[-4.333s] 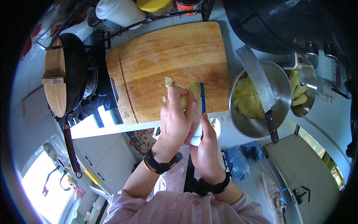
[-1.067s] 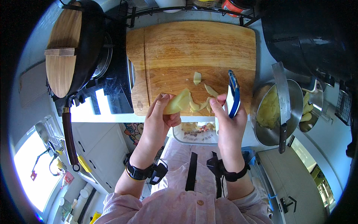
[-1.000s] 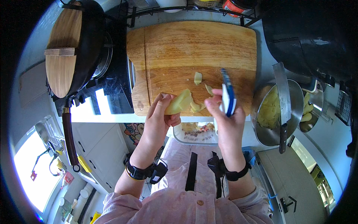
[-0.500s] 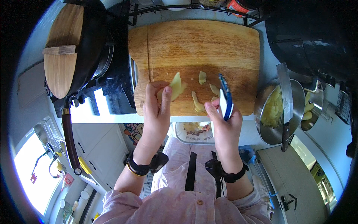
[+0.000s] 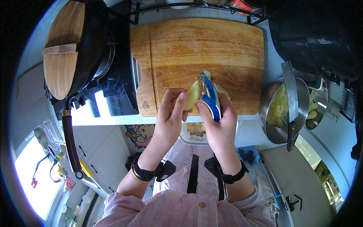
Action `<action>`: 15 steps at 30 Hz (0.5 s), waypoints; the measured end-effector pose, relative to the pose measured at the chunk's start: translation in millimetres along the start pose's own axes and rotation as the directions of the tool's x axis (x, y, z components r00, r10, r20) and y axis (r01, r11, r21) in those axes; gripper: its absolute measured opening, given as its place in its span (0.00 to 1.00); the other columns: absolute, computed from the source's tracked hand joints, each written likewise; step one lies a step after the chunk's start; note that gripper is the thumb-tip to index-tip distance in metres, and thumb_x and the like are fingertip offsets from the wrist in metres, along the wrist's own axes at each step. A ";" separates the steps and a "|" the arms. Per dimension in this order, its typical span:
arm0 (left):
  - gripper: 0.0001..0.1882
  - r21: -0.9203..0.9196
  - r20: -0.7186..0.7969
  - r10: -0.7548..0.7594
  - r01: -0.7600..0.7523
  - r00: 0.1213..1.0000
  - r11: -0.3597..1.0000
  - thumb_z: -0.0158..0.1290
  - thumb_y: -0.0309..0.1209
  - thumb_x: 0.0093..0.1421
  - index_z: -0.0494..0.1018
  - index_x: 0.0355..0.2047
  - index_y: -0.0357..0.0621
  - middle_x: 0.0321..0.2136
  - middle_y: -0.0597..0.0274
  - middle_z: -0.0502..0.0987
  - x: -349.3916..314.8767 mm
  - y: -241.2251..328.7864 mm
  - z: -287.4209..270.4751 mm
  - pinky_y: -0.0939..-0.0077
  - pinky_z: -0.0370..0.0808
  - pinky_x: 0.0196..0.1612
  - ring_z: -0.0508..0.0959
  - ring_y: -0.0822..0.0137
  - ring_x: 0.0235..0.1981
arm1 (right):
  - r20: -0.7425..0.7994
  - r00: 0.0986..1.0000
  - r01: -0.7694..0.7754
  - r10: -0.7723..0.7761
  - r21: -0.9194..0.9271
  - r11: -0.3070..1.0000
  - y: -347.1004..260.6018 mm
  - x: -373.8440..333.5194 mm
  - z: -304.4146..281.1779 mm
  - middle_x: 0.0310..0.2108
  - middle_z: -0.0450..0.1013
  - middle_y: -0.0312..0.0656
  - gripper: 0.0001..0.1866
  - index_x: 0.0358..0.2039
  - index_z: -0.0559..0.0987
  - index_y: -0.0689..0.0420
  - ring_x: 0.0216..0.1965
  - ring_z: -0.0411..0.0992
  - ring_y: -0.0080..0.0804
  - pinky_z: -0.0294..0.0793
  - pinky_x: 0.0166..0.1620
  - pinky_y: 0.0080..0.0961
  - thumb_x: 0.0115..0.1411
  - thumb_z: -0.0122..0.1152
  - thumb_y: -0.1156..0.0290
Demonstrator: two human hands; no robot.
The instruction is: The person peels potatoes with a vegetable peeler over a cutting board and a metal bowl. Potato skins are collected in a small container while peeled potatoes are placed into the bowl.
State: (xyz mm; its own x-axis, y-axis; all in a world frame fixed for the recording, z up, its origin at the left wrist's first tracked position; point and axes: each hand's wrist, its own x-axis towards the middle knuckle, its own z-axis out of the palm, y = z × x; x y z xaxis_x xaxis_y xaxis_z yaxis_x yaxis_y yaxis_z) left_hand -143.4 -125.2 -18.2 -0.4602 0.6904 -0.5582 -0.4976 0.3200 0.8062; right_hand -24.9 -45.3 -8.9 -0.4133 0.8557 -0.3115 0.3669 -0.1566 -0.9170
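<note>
Two closed-fingered grips: left hand [image 5: 170,111] pinching a pale yellow piece [image 5: 193,97], right hand [image 5: 223,122] curled around a blue-and-white peeler [image 5: 211,103].

The left hand [image 5: 169,111] has shifted right and the right hand [image 5: 222,123] left, bringing the blue-and-white peeler [image 5: 210,100] beside the yellow piece [image 5: 193,97].

Daylight blazes through an overexposed white window [image 5: 38,178] at lower left in a kitchen, while bright reflections [image 5: 100,101] gleam on a glossy black glass hob [image 5: 123,100]. White panelled cabinets [image 5: 90,145] with slim black handles stand near a smooth white countertop [image 5: 106,120]. A black metal wire rack [image 5: 196,5] lines the back; a pale grey flat-fronted cabinet [image 5: 289,166] occupies the lower right.
</note>
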 end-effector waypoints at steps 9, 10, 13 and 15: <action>0.18 0.283 -0.138 0.079 -0.037 0.987 0.959 0.49 0.37 0.78 0.74 0.55 0.33 0.36 0.65 0.76 18.9 -7.7 -14.3 0.82 0.70 0.36 0.72 0.76 0.33 | -0.022 0.995 -0.096 0.096 0.033 0.995 1.2 -25.8 2.3 0.28 0.76 0.31 0.10 0.37 0.80 0.57 0.29 0.71 0.18 0.71 0.35 0.18 0.65 0.73 0.67; 0.17 0.358 -0.131 0.255 -0.195 0.958 0.913 0.51 0.36 0.76 0.74 0.55 0.34 0.36 0.62 0.77 24.5 -8.4 -16.0 0.81 0.72 0.36 0.74 0.75 0.33 | -0.040 0.992 -0.120 0.123 0.075 0.990 2.6 -27.2 0.2 0.28 0.75 0.30 0.10 0.37 0.80 0.57 0.29 0.71 0.18 0.71 0.35 0.18 0.65 0.73 0.67; 0.16 0.668 -0.075 0.582 -0.393 0.810 0.632 0.59 0.28 0.69 0.76 0.56 0.39 0.42 0.52 0.80 37.7 -5.1 -24.3 0.71 0.79 0.41 0.81 0.62 0.39 | -0.208 0.950 -0.206 0.233 0.145 0.968 13.2 -15.8 -19.3 0.29 0.74 0.27 0.10 0.41 0.83 0.55 0.28 0.67 0.15 0.66 0.33 0.17 0.64 0.74 0.67; 0.17 0.830 0.059 0.642 -0.395 0.765 0.395 0.61 0.27 0.67 0.76 0.56 0.41 0.43 0.53 0.80 45.1 0.1 -29.5 0.65 0.79 0.44 0.80 0.58 0.43 | -0.324 0.930 -0.137 0.176 0.141 0.980 24.1 1.4 -28.6 0.31 0.73 0.28 0.10 0.43 0.84 0.56 0.31 0.67 0.14 0.66 0.35 0.17 0.64 0.74 0.68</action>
State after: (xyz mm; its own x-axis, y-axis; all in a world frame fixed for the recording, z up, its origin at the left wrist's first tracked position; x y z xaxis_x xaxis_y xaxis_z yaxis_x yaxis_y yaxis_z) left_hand -185.9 -113.2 -49.0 -0.6282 0.7714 0.1018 0.5952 0.3921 0.7014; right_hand 7.1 -33.8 -24.3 -0.0495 0.9275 -0.3704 0.2984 -0.3402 -0.8918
